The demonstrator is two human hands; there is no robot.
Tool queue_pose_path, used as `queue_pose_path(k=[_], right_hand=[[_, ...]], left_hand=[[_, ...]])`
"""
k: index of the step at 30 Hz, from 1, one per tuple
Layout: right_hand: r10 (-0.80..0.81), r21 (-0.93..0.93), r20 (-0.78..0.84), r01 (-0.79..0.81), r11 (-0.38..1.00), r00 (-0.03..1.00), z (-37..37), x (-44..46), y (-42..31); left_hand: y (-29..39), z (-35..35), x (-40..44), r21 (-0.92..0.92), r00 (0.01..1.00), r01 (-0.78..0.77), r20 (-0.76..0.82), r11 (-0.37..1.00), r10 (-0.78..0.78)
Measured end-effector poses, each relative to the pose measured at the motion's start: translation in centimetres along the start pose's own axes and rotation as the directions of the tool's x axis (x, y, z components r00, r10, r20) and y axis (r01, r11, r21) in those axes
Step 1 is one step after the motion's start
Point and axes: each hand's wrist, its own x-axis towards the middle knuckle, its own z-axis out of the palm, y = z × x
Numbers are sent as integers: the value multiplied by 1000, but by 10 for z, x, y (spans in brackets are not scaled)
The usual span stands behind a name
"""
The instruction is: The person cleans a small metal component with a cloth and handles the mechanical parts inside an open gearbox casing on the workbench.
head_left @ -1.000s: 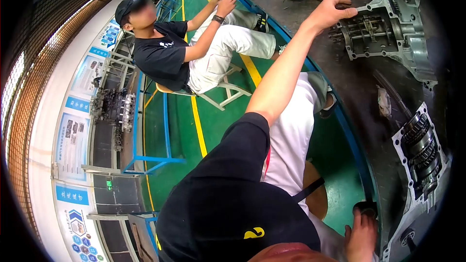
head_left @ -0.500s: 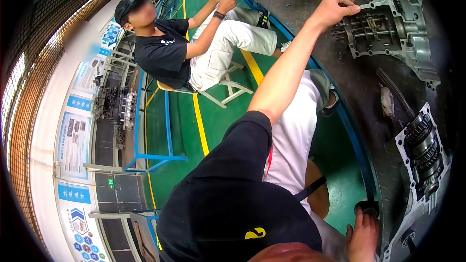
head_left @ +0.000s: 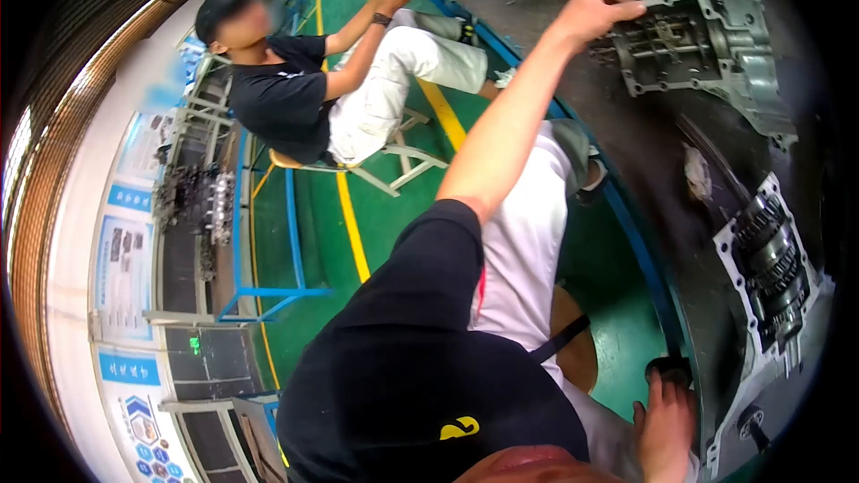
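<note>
Open metal casing [head_left: 756, 80], shafts exposed inside, lying on the counter [head_left: 644, 148]. At its rim: our left hand [head_left: 595, 16], thumb out, fingers bent, little parted; whether it grips, we cannot tell. Well right of the casing: our right hand [head_left: 664, 425], fingers half-extended against a dark object [head_left: 669, 368], hold unclear. Nearer, same side: second casing [head_left: 736, 291], containing gears [head_left: 775, 259].

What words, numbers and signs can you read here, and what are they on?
"2", or a yellow logo shaped like it: on the black shirt nearest the camera.
Blue sign on the wall: characters too blurred to read surely.
Poster: print too small.
Small green sign: too blurred.
Metal case: nothing readable.
</note>
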Motion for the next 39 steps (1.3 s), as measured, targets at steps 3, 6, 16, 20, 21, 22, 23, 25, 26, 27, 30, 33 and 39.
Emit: queue_pose_path(k=[3, 6, 16, 20, 21, 22, 23, 25, 26, 27, 30, 33, 39], right_hand=[[14, -8, 26, -14, 1000, 1000, 0, 0, -1], [13, -55, 88, -8, 998, 996, -11, -2, 1], [70, 25, 87, -73, 997, 994, -22, -6, 5], [62, 29, 43, -64, 998, 997, -21, -7, 6], [71, 39, 34, -72, 997, 997, -21, -6, 6], [71, 35, 33, -73, 997, 997, -22, -6, 6], [78, 34, 37, -79, 996, 996, -22, -5, 6], [86, 30, 43, -88, 996, 995, -23, -4, 7], [88, 38, 59, -90, 995, 994, -23, -3, 7], [89, 47, 75, -93, 995, 993, -23, -2, 7], [61, 32, 43, -63, 998, 997, -20, -3, 8], [46, 23, 33, -47, 999, 998, -20, -1, 7], [18, -7, 13, -18, 1000, 1000, -20, 2, 8]], left_hand=[[2, -5, 3, 149, 997, 17, 75, 989, -29], [9, -5, 0, 130, 991, 68, 105, 989, -82], [-5, -9, 5, -326, 989, 127, 111, 937, -95], [-3, -9, 3, -276, 986, 159, 95, 948, -138], [-4, -11, 4, -177, 991, 95, 108, 980, -77], [-5, -12, 5, -77, 992, 28, 129, 997, -18], [-7, -12, 5, -64, 993, 21, 118, 998, -14], [-2, -9, 3, -111, 991, 75, 117, 991, -62], [0, -8, 2, -154, 986, 130, 121, 979, -112], [-2, -9, 2, -156, 986, 131, 123, 979, -112], [-1, -10, -1, 46, 995, -32, 93, 998, 28], [3, -4, -1, -24, 999, -50, -1, 998, 50], [-3, -9, 0, 83, 994, -45, 101, 996, 36]])
